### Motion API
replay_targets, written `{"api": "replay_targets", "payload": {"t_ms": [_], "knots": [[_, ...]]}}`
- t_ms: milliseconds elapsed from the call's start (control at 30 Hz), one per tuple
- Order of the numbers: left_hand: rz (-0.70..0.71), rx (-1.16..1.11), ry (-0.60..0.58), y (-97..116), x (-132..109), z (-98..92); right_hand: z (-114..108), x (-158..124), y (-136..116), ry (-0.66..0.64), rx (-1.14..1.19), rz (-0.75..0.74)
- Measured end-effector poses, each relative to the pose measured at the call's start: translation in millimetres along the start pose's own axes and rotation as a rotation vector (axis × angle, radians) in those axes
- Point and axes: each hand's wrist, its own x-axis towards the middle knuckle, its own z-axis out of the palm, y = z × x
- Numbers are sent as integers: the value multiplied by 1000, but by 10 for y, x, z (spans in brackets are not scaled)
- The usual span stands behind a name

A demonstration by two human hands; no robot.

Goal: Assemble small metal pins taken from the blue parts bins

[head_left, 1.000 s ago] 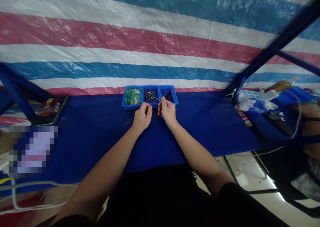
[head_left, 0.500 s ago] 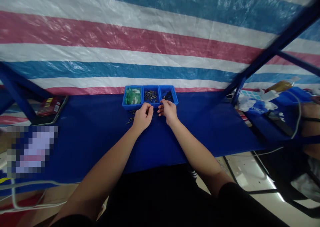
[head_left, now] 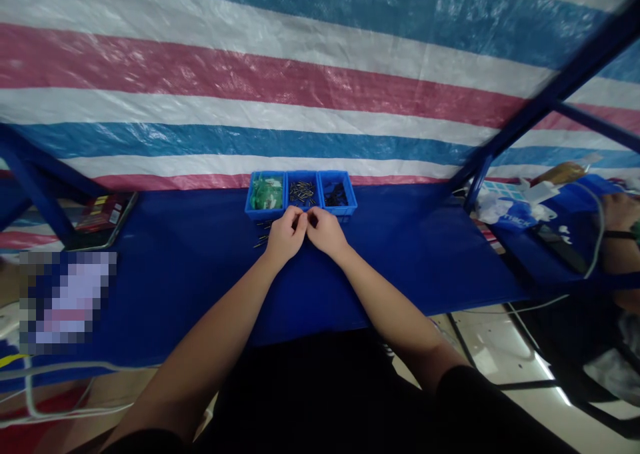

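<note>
Both hands meet at the far middle of the blue cloth-covered table (head_left: 425, 254), just in front of a row of three small blue plastic bins. The left hand (head_left: 285, 235) is curled into a loose fist, fingers bent in toward the palm, its fingertips turned to the right. The right hand (head_left: 325, 231) is likewise curled, its fingertips turned left, so that the tips of the two hands touch or nearly touch above the cloth. Whatever is pinched between them is too small and too hidden by the fingers to make out; I cannot tell whether either hand has hold of a part.

Just beyond the fingertips stands the middle blue bin (head_left: 302, 193), filled with small dark metal pins. To its left, touching it, is the left blue bin (head_left: 265, 194), holding green pieces in clear wrap. To its right, also touching, is the right blue bin (head_left: 337, 193), with small black parts inside. A few loose dark metal pins (head_left: 261, 235) lie on the cloth just to the left of the left hand, near the front of the left bin.

Behind the bins hangs a striped blue, white and red plastic tarp (head_left: 300, 81). At the far left edge of the table lies a dark tray with red packets (head_left: 100, 215).
</note>
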Motion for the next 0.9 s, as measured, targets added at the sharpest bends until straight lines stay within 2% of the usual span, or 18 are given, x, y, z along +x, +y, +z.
{"api": "replay_targets", "payload": {"t_ms": [133,300,900], "knots": [[-5,12,6,-8,-4,0,41,-20,34,-121,-78,-111],[-4,4,-9,-7,-9,12,69,0,86,-190,-138,-145],[-13,-1,-19,3,-4,7,12,-32,2,-194,-234,-85]]}}
